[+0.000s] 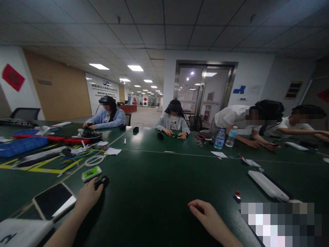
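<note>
Black gadget [104, 180], I see, clamped in the left hand [88, 194]; just beyond that grip lies a green case [92, 174], and beside the wrist a tablet [52, 199]. The right hand [208, 215], well apart, hangs half-curled, fingers loose, over the table [154, 192].

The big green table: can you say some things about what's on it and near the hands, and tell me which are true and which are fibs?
1. Two bottles stand on the green table. True.
2. The right hand holds a bottle. False: the right hand holds no bottle; both stand farther across the table.
3. The left hand touches a small black object. True.
4. The coiled cable is red. False: the coiled cable is white.
</note>
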